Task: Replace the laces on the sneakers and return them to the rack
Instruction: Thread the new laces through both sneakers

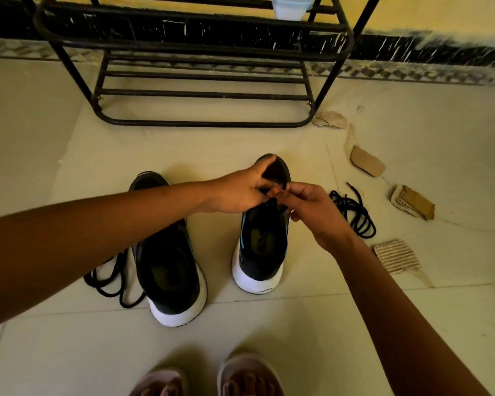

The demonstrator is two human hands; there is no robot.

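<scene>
Two black sneakers with white soles stand on the floor, heels toward me. My left hand [238, 192] reaches across the left sneaker [169, 270] and grips the tongue area of the right sneaker [262, 247]. Beside it, my right hand [312, 207] pinches a black lace at the same shoe's eyelets. One loose black lace [112, 278] lies left of the left sneaker. Another black lace [353, 210] lies coiled right of the right sneaker. The black metal rack [203, 90] stands just beyond the shoes.
Torn cardboard pieces [396, 255] lie scattered on the tiled floor to the right. A pale plastic container [290, 7] sits on an upper rack shelf. My feet in pink sandals [249, 375] show at the bottom edge.
</scene>
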